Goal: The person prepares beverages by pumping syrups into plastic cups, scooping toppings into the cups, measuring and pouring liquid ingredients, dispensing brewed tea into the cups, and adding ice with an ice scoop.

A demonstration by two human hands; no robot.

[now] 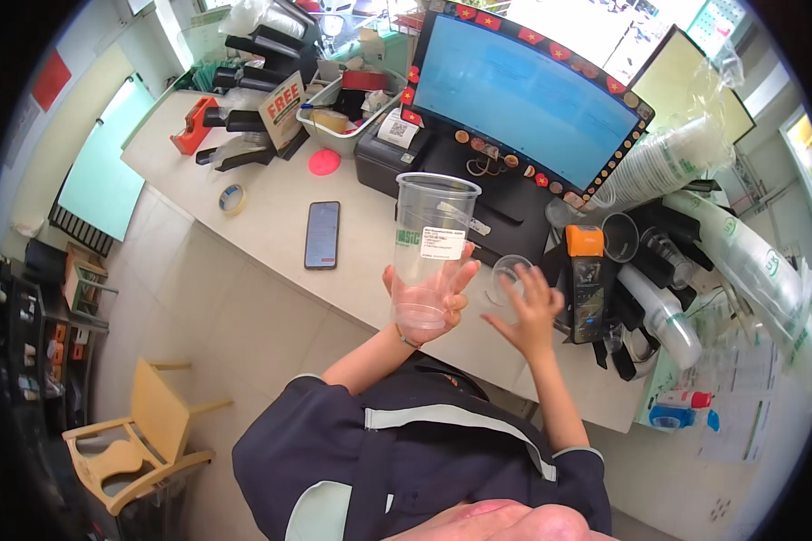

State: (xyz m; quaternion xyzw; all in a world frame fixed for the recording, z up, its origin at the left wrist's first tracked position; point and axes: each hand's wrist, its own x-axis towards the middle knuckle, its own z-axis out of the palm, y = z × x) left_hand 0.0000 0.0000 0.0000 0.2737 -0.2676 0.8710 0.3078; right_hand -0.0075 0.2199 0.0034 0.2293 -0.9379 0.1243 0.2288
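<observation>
A tall clear plastic cup (424, 270) with a white printed label and green lettering stands upright in my left hand (438, 307), whose fingers wrap round its lower part. My right hand (530, 311) is raised to the right of it, fingers spread, holding nothing. Just behind the right fingertips, a small clear round cup or lid (512, 275) rests on the counter. The label faces up toward the camera.
On the counter (271, 243) lie a phone (322, 235), a tape roll (233, 199) and a pink disc (325, 162). Behind are a printer (383, 153), a basket (343, 140) and a monitor (523, 95). A card terminal (586, 284) and stacked cups (663, 162) stand right.
</observation>
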